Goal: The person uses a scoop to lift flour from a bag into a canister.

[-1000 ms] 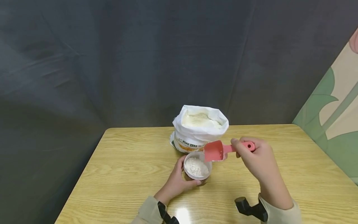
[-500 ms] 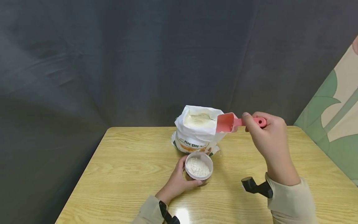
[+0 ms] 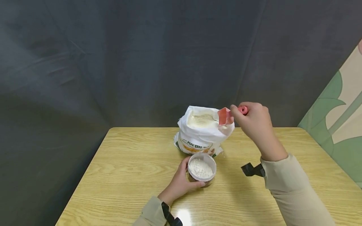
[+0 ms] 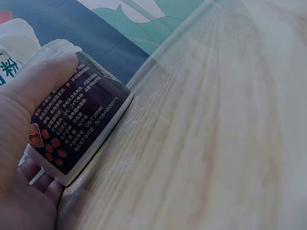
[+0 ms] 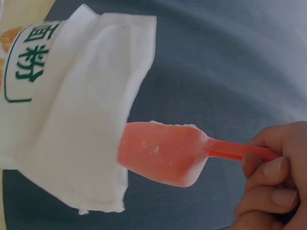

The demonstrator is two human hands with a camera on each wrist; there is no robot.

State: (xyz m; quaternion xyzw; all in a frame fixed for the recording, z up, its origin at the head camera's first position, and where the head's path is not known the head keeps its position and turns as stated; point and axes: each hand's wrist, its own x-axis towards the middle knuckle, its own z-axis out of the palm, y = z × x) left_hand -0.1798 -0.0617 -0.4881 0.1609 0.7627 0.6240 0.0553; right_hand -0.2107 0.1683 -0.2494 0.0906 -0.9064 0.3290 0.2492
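My left hand grips a clear-rimmed plastic tub with a dark printed label, which stands on the table. White flour partly fills it. Just behind the tub is a white flour bag, upright, its top folded open and pale flour showing inside. By its handle, my right hand holds a red plastic scoop. The scoop's blade is over the right side of the bag's mouth; in the right wrist view the bag's edge hides its tip. Traces of flour cling to the blade.
The wooden table ends at a far edge just behind the bag. Beyond it hangs a dark curtain. A panel with painted green leaves stands along the right side.
The right hand has lifted the scoop from over the tub, up and to the right, then left over the bag's mouth. The left hand and tub have stayed put.
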